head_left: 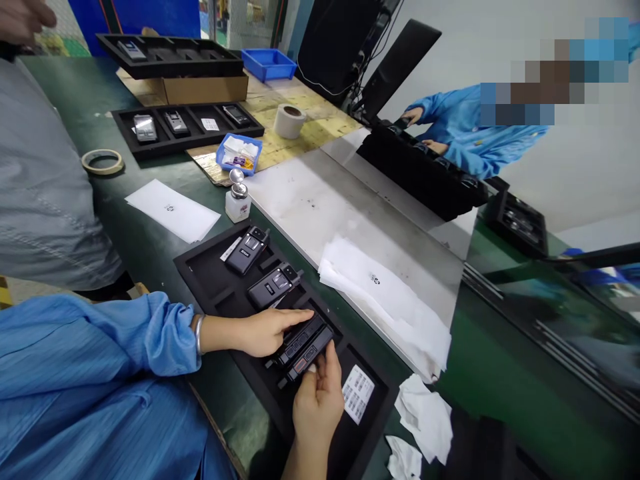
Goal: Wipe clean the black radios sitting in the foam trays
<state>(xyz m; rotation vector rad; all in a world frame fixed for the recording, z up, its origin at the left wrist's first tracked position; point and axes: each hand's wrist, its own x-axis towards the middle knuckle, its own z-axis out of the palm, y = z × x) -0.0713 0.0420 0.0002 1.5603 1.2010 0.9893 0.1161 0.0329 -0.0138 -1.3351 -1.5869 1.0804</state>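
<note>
In the head view, a black foam tray [220,300] lies on the green table before me. My right hand [320,393] grips a black two-way radio [313,352] by its lower side, the radio turned on edge with its side buttons up. Right beside it is a second two-way radio [300,339], also on edge. My left hand [265,331] holds this one from the left, index finger stretched along it, other fingers partly hidden. Two more radios, a near one [274,285] and a far one [248,250], lie in the tray's compartments. A white label sheet [358,393] sits in the nearest compartment.
White sheets [385,303] and crumpled paper [425,417] lie to the right. Beyond the tray stand a dispenser bottle [238,203] and a small blue bin [239,155]. Another foam tray [187,127] holds devices. A co-worker in blue [460,130] works across; another person stands left.
</note>
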